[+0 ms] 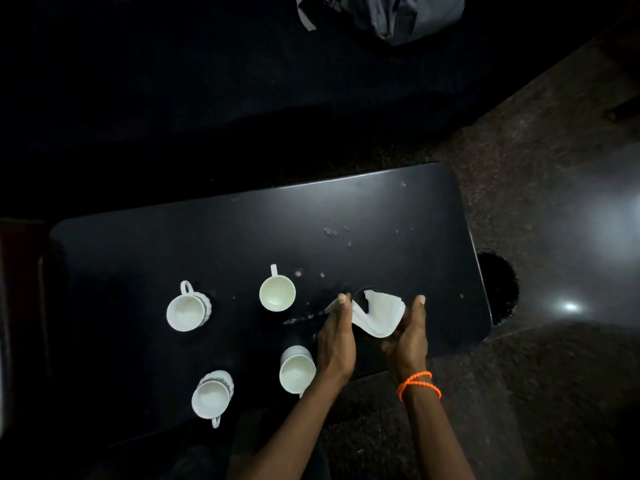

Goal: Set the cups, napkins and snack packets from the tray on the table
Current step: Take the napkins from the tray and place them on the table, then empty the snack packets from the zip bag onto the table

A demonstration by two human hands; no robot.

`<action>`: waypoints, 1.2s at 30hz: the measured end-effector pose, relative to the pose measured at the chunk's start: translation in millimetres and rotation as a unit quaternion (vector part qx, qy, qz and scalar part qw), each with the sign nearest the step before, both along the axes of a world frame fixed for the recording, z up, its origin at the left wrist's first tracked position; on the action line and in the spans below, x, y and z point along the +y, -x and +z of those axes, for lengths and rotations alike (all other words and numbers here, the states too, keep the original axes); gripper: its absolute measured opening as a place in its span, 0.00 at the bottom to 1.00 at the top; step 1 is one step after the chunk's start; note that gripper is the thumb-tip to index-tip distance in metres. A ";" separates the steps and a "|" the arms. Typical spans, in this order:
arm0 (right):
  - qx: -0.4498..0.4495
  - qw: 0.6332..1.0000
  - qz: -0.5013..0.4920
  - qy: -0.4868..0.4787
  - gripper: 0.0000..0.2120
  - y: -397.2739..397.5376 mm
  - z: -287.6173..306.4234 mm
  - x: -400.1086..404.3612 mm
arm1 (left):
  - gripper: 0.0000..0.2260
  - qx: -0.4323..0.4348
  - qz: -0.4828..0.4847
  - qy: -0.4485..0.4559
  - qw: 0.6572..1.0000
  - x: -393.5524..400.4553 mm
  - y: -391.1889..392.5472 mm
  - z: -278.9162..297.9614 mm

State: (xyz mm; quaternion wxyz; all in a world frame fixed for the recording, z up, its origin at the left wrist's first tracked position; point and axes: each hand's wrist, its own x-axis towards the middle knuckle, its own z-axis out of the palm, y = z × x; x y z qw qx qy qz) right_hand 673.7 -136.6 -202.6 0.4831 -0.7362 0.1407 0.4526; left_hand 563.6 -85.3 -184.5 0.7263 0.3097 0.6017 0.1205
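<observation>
Several white cups stand on the black table (242, 237): one at the left (186, 311), one in the middle (277, 293), one near the front edge (211, 398) and one beside my left wrist (297, 372). A stack of white napkins (379, 317) hangs bent between both hands just above the table's right part. My left hand (336, 344) pinches the stack's left edge. My right hand (408, 341), with an orange band on its wrist, cups the right edge from below. No tray or snack packets show.
Crumbs and smears (332, 232) dot the tabletop behind the hands. A grey bag (391, 15) lies on dark seating beyond the table. Speckled floor (554, 237) runs along the right, with a dark round object (498, 289) by the table's right end.
</observation>
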 end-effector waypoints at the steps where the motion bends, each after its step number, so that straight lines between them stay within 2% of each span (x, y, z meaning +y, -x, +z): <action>1: 0.001 1.000 -0.002 0.002 0.34 2.9 -0.8 -0.3 | 0.27 0.002 0.002 0.001 1.000 -0.9 2.5 -0.4; 10: -0.009 1.000 0.002 0.000 0.38 4.9 -3.5 1.8 | 0.30 -0.008 0.003 0.003 1.000 -5.0 6.8 -5.2; 15: -0.003 1.000 0.007 0.030 0.42 2.4 2.2 6.1 | 0.27 0.007 -0.017 -0.006 1.000 -7.1 8.8 -6.0; 18: -0.115 0.989 -0.001 0.090 0.37 -2.8 12.8 12.7 | 0.26 0.005 -0.036 -0.013 0.999 -5.5 15.2 -0.3; 21: -0.241 0.966 0.005 0.092 0.36 -3.1 37.6 34.7 | 0.19 0.000 -0.048 -0.064 0.997 8.6 29.8 11.8; 24: -0.374 0.923 0.085 0.036 0.30 11.0 61.7 64.4 | 0.13 -0.008 -0.043 -0.120 0.992 27.9 50.8 29.8; 27: -0.431 0.882 0.191 -0.027 0.27 36.7 71.4 96.1 | 0.15 -0.020 -0.018 -0.183 0.983 48.2 79.1 43.7; 29: -0.435 0.865 0.246 -0.053 0.24 61.8 71.7 119.1 | 0.15 -0.014 0.009 -0.213 0.977 63.4 102.1 49.0; 32: -0.434 0.843 0.306 -0.088 0.22 116.3 70.8 153.7 | 0.11 0.022 0.077 -0.239 0.968 89.8 146.6 50.6; 36: -0.375 0.824 0.403 -0.134 0.12 205.1 66.2 194.1 | 0.13 0.080 0.142 -0.258 0.952 125.0 228.8 50.0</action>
